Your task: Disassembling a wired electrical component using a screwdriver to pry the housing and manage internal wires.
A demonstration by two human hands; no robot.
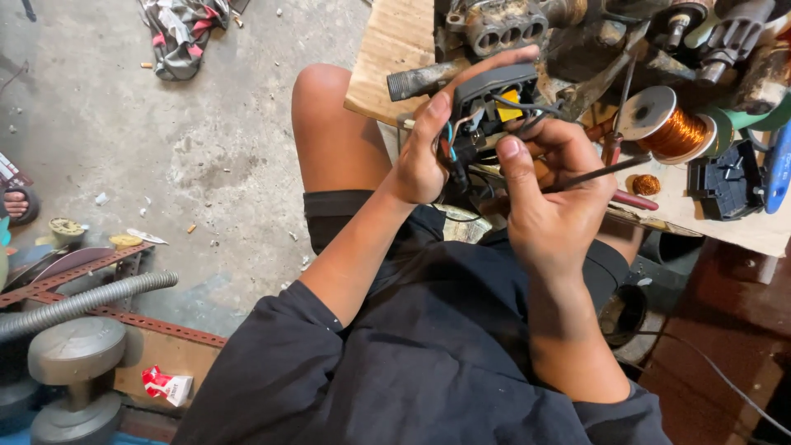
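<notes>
Both hands work on a black switch housing held above the lap, at 12 o'clock from the body.

The desk (395,58) at 1 o'clock keeps a copper coil (669,125) within reach; the left hand (420,161) clasps the housing (493,92), steadying it with the wires turned upward, while the right hand (550,194) pinches a thin tool (606,170), its tip toward those wires (515,107).
</notes>
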